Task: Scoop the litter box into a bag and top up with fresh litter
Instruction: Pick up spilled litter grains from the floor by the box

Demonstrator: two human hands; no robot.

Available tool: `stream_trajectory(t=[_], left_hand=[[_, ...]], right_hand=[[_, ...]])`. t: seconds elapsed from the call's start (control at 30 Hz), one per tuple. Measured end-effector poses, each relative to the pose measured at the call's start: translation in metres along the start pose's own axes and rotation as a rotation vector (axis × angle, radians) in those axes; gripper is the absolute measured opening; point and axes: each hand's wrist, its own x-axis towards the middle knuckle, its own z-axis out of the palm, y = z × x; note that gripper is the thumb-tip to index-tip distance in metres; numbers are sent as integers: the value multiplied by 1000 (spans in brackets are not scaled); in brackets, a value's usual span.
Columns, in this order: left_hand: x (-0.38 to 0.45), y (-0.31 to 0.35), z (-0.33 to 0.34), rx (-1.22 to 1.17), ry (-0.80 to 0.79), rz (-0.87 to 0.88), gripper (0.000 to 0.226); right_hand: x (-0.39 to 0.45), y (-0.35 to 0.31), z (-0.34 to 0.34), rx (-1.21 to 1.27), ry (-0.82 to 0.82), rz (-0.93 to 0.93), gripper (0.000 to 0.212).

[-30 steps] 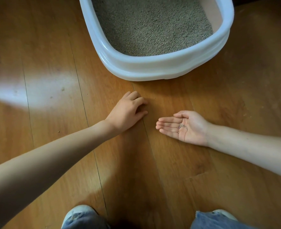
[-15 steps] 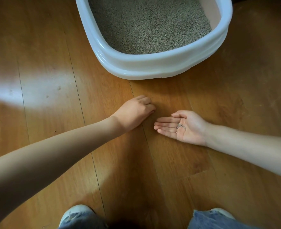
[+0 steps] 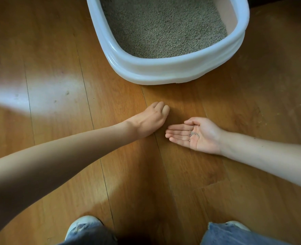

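Floor: wood-look planks, warm orange-brown, seams running near-to-far with slight slant; pale glare patch across left planks, second faint sheen near bottom centre; small specks and scuff marks visible within glare; right side dimmer, faint scattered specks on surface; dark strip at top right corner, nature unclear.

left hand is resting knuckles-up, fingers curled, on the wooden floor. right hand is lying palm-up beside it, cupping litter grains; the litter box is sitting beyond.
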Motion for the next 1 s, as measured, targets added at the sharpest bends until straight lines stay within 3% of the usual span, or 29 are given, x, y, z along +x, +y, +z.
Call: stream_trajectory(t=[0.1,0.27,0.4,0.53,0.7,1.0], left_hand=[[-3,9,-15,-218,0,-74,16],[1,46,-37,-454,97,18,15],[-4,41,-39,-442,186,109,13],[-10,21,-39,-578,258,-125,8],[-10,-18,-21,-491,198,-348,11],[14,-28,-11,-343,115,-186,17]], right_hand=[[-4,2,4,-11,4,-17,45],[-7,3,9,-67,24,-98,37],[-6,4,13,-66,4,-116,37],[-2,3,11,2,-55,-54,42],[0,3,3,-15,-92,11,44],[2,0,-7,7,-115,38,44]])
